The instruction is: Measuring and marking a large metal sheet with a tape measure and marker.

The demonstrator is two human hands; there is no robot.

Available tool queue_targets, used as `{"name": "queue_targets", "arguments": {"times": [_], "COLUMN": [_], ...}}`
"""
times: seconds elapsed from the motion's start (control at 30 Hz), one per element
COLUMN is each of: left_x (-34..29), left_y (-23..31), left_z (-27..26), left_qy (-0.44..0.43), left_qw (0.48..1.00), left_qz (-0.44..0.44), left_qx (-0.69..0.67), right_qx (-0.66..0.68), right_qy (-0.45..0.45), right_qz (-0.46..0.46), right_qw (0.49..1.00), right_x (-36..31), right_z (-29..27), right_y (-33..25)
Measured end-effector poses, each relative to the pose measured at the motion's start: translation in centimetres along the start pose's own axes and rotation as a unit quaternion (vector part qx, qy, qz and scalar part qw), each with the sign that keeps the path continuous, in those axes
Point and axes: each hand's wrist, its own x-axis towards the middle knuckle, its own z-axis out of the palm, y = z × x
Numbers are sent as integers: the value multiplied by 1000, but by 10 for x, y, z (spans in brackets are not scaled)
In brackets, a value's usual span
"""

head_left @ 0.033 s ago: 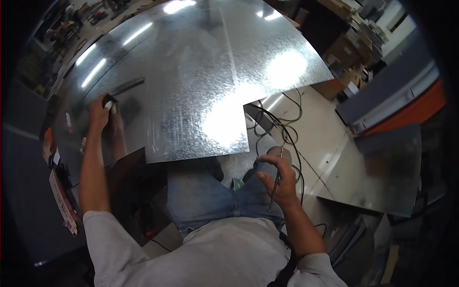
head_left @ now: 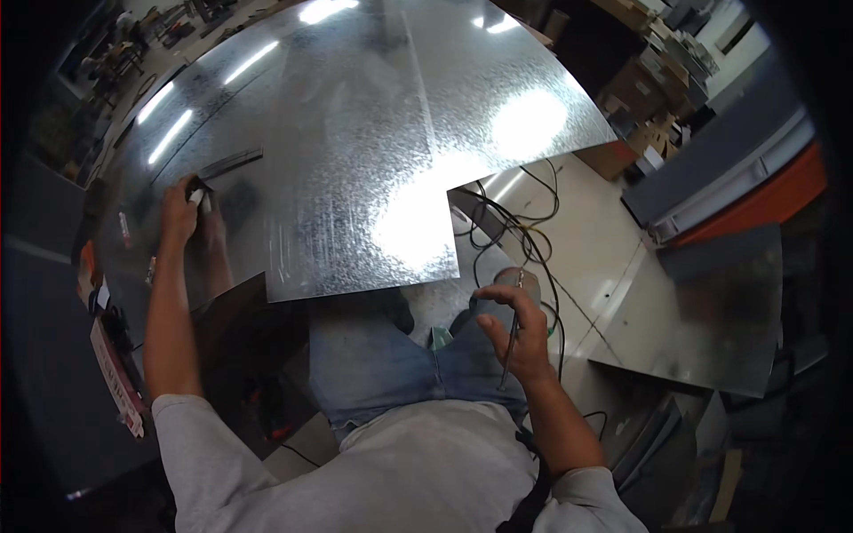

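A large shiny galvanised metal sheet (head_left: 355, 133) lies in front of me, with a notch cut from its near right edge. My left hand (head_left: 180, 211) is on the sheet's left part, its fingers closed round a small dark and white object (head_left: 199, 192) that I cannot make out. Just beyond these fingers a thin dark straight strip (head_left: 233, 163) lies on the metal. Above my thigh, off the sheet's near edge, my right hand (head_left: 526, 336) holds a slim metal pen-like rod (head_left: 510, 355). Its thumb and forefinger are spread apart while the rod runs across the palm.
Black cables (head_left: 533, 235) coil on the pale floor (head_left: 591, 240) right of the notch. Another metal sheet (head_left: 711, 320) stands lower right. Cardboard boxes (head_left: 635, 93) are stacked far right, near a grey and orange cabinet (head_left: 729, 186). A small marker-like item (head_left: 124, 228) rests at the sheet's left.
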Motion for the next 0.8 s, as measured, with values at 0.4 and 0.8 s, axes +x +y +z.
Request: {"name": "queue_targets", "arguments": {"times": [0.4,0.8], "left_x": [-32,-169], "left_y": [53,329], "left_z": [-100,-130], "left_qy": [138,-123], "left_qw": [957,894], "left_qz": [208,415], "left_qx": [146,-116], "right_qx": [246,587], "right_qy": [-50,-197], "right_qz": [171,301], "right_qw": [953,726], "right_x": [-26,-32], "right_z": [20,52], "right_y": [20,-2]}}
